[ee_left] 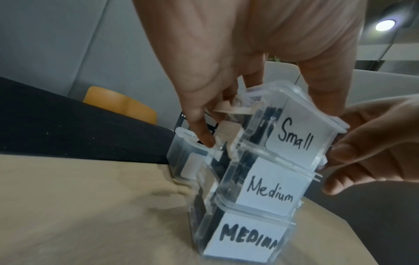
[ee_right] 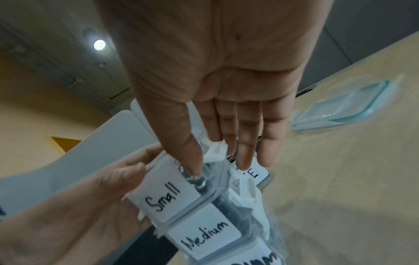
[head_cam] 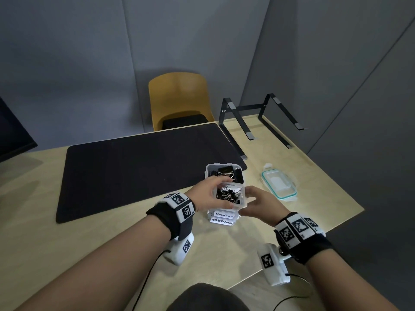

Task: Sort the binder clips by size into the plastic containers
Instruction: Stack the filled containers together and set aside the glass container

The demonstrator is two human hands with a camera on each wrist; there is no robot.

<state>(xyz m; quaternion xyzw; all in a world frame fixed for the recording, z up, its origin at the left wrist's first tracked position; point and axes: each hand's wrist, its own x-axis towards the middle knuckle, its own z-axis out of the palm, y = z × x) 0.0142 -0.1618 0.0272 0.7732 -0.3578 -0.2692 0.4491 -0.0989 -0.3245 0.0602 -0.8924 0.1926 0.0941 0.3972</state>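
Note:
Three clear plastic containers stand stacked near the table's front. The top one, labelled Small [head_cam: 240,205] [ee_left: 294,136] [ee_right: 163,197], holds several black binder clips [head_cam: 226,195]. Under it sit one labelled Medium [head_cam: 223,214] [ee_left: 269,191] and another Medium [head_cam: 221,221] [ee_left: 244,238]. My left hand [head_cam: 215,191] grips the Small container's left and far sides. From the right, my right hand [head_cam: 249,204] pinches it, thumb [ee_right: 192,161] on the rim. Behind the stack an open container [head_cam: 210,170] holds bigger black clips [head_cam: 226,171].
A teal-rimmed lid [head_cam: 279,184] [ee_right: 340,111] lies to the right of the stack. A black mat [head_cam: 134,167] covers the table's left and middle. At the far right corner stands a black laptop stand [head_cam: 258,117], with a yellow chair [head_cam: 179,97] behind the table.

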